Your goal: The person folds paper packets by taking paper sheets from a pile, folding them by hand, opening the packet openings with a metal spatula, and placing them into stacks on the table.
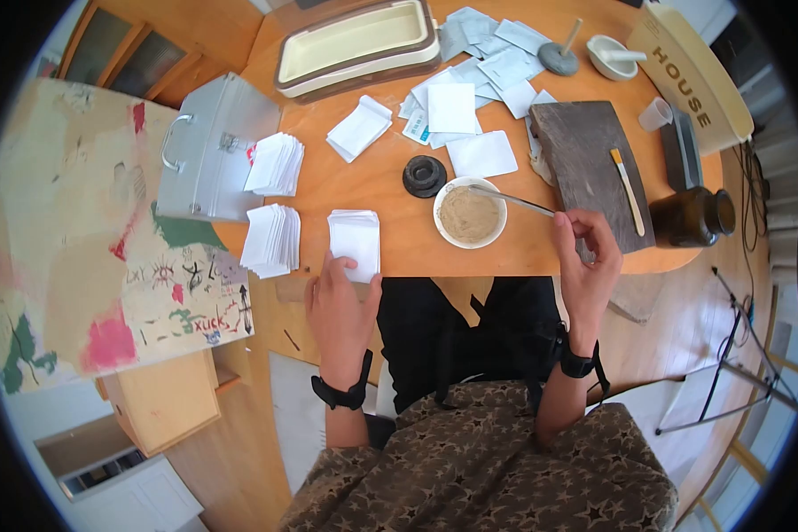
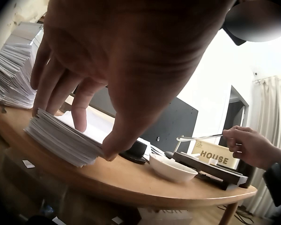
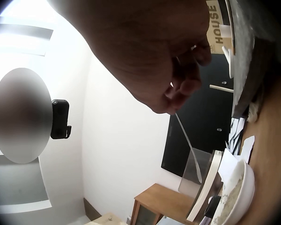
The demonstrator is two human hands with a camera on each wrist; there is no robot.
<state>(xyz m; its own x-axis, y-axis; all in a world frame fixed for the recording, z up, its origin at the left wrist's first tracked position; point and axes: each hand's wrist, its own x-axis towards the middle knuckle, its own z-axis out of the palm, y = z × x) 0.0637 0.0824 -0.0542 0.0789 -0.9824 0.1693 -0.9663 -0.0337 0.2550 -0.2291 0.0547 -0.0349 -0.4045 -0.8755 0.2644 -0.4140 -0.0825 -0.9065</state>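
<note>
My left hand [image 1: 339, 306] spans a stack of white paper packets [image 1: 355, 235] at the table's front edge. In the left wrist view its thumb is at the stack's near corner, the index fingertip presses on top, and other fingers reach the far side. My right hand [image 1: 590, 262] pinches the handle of a slim metal spatula [image 1: 516, 199]. The flat tip of that spatula is over a white bowl [image 1: 503, 226] of beige powder [image 1: 468, 215]. A black round stand [image 1: 424, 176] is just left of the bowl.
Two more packet stacks [image 1: 271, 239] lie by a silver case [image 1: 206, 146]. Behind are loose packets [image 1: 452, 108] and a cream tray [image 1: 363, 53]. To the right are a dark board [image 1: 585, 142] with a brush [image 1: 628, 191], a brown jar [image 1: 692, 219] and a HOUSE box [image 1: 696, 80].
</note>
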